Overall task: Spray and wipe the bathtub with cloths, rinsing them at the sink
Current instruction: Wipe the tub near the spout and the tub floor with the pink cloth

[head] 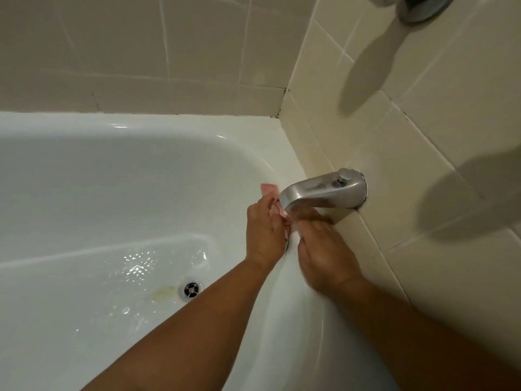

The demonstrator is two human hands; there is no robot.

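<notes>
A white bathtub (98, 193) fills the left and lower part of the head view. A pink cloth (269, 189) is bunched between both hands just under the mouth of the metal tub spout (324, 191). My left hand (265, 232) grips the cloth from the left, with a corner sticking out above the fingers. My right hand (324, 252) holds the cloth's other end below the spout and is slightly blurred. Most of the cloth is hidden by the hands and the spout.
Water ripples on the tub floor around the round drain (192, 289), with a yellowish stain (163, 293) beside it. Beige tiled walls (423, 136) meet at a corner behind the spout. A metal fitting (423, 7) sits at the top right edge.
</notes>
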